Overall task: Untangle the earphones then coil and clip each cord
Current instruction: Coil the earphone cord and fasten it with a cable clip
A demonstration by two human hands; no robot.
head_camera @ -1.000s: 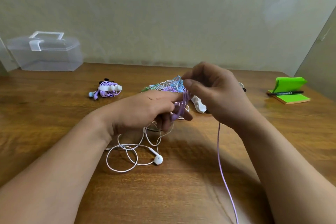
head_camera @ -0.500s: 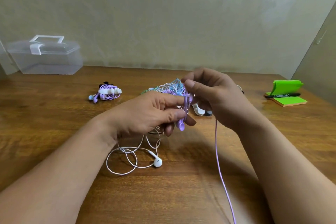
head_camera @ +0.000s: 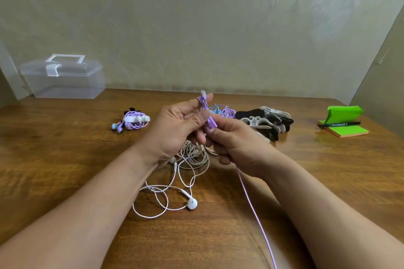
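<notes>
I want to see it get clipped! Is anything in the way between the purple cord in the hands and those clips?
Nothing visible. The left hand and right hand pinch the purple cord; the clips lie uncovered just right of the right hand. The tangled cords lie beyond the hands, left of the clips.

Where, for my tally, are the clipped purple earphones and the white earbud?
clipped purple earphones (head_camera: 133, 125): head view, on coiled cord below clip.
white earbud (head_camera: 192, 203): head view, on the bud's body.
</notes>
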